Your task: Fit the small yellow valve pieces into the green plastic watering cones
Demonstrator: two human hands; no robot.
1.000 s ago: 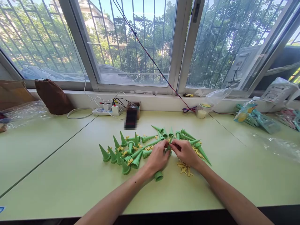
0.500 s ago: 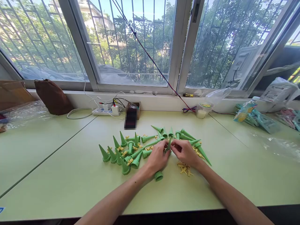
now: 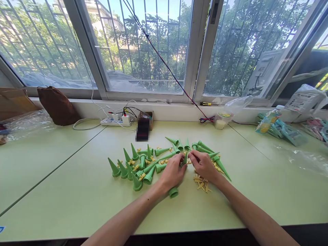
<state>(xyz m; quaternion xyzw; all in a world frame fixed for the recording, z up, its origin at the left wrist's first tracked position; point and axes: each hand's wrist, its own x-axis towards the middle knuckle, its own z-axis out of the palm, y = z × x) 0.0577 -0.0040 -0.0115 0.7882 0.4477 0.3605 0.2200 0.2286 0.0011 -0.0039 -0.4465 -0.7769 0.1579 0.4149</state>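
My left hand (image 3: 175, 172) is closed around a green plastic cone-shaped spike (image 3: 185, 159), held with its tip up. Close to the spike's right side, my right hand (image 3: 204, 164) has thumb and forefinger pinched together; whatever they hold is too small to make out. Several green spikes (image 3: 137, 183) stand or lie to the left, with small yellow valve pieces (image 3: 142, 177) on and among them. Below my right hand lies a small pile of yellow pieces (image 3: 201, 185). A green ring-shaped cap (image 3: 173, 192) rests beneath my left wrist.
Along the back of the pale green table (image 3: 77, 191) are a power strip (image 3: 115, 121), a small box (image 3: 148, 118) and a plastic cup (image 3: 221, 121). A brown bag (image 3: 57, 106) stands at the back left. A drink pouch (image 3: 269, 120) leans at the right.
My right hand has drawn slightly to the right of the spike, opening a small gap between the hands. My left hand stays in place with the spike.
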